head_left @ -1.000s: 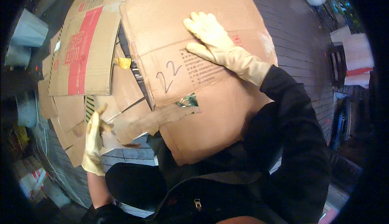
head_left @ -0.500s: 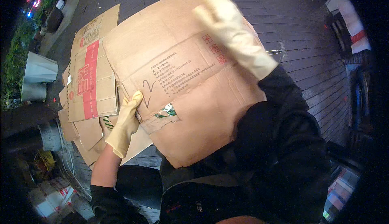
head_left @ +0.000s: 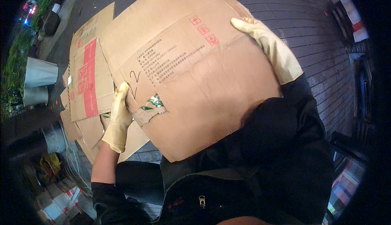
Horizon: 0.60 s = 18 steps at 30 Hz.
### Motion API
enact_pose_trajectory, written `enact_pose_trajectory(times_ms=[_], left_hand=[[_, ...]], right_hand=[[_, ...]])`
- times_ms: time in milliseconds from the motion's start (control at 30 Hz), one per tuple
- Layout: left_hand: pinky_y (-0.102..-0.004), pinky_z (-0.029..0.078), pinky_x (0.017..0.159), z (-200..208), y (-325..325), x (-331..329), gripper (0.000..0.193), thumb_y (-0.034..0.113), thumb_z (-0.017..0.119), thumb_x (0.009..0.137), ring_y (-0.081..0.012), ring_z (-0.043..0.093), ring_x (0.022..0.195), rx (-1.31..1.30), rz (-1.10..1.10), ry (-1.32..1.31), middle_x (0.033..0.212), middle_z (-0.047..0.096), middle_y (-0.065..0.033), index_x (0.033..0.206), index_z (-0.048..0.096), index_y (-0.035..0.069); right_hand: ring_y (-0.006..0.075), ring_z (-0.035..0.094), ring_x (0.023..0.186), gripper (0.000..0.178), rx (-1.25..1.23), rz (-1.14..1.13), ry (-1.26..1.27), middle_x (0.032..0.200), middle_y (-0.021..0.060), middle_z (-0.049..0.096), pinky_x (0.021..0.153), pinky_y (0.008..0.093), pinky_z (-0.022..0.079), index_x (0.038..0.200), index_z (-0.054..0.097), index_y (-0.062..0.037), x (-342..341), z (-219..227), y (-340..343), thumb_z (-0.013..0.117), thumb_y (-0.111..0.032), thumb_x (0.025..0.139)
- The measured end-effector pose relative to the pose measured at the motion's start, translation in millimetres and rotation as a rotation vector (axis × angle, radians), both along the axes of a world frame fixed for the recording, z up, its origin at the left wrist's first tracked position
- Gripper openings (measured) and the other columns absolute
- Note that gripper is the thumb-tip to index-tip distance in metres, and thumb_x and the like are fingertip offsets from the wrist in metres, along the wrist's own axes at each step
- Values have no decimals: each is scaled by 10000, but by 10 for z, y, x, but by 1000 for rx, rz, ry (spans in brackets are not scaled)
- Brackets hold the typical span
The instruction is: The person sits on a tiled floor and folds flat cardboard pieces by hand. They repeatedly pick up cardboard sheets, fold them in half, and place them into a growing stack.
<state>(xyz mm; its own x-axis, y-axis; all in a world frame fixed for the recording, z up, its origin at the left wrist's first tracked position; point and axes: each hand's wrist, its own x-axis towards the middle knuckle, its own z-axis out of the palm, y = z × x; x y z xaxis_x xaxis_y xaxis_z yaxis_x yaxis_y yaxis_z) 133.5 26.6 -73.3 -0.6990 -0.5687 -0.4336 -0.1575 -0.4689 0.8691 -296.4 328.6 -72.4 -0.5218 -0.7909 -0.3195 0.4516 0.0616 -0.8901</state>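
Observation:
A large flattened cardboard box (head_left: 203, 90), brown with black print, red symbols and a torn patch of green-and-white tape, is held up tilted in front of me. My left hand (head_left: 120, 115), in a pale yellow rubber glove, grips its left edge with the thumb on the front face. At its upper right edge, my right hand (head_left: 271, 48), gloved alike, has its thumb over the front; the other fingers are mostly hidden behind the board. The lower right corner lies against my dark clothing. To the left lies a stack of flattened cardboard (head_left: 106, 64), its top piece marked by a red band.
Grey paving (head_left: 301, 17) stretches beyond and to the right. At the left stand a pale planter (head_left: 40, 72) and green plants (head_left: 18, 58). A yellow bag (head_left: 51, 164) and thin cords lie at lower left. Dark furniture-like shapes line the right edge.
My right hand has come down from the board's far top edge to grip its right edge. The held cardboard has shifted slightly left, with my left hand still on it.

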Motion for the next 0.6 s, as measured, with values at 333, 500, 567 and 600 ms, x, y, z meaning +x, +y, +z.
enact_pose_trajectory(times_ms=[333,500,567,600], left_hand=[[-456,465,1259,153,99,-203,962,592,796,1035,-297,576,1507,-416,274,-527,1672,570,-164,1724,424,34],[-519,271,1378,646,529,-112,1110,516,893,965,-331,338,1701,-969,179,-159,1813,386,-216,1795,315,60],[-538,258,1385,803,934,9,1206,530,932,911,-341,322,1712,-1119,73,-45,1825,366,-229,1809,278,60],[-565,256,1384,827,1138,41,1421,610,1004,768,-353,309,1718,-1144,13,2,1823,361,-249,1815,233,37]], right_hand=[[277,819,1069,587,91,170,271,1246,172,831,942,447,662,1482,696,7,-282,444,-365,814,-385,1061],[303,776,1157,636,112,226,470,1313,200,793,1003,458,627,1501,680,12,28,694,-759,779,-440,1066],[313,759,1192,656,99,242,569,1339,211,778,1027,462,612,1508,673,15,263,842,-951,765,-462,1068],[318,751,1210,666,96,246,610,1353,217,770,1040,464,605,1512,670,16,340,929,-984,758,-473,1069]])
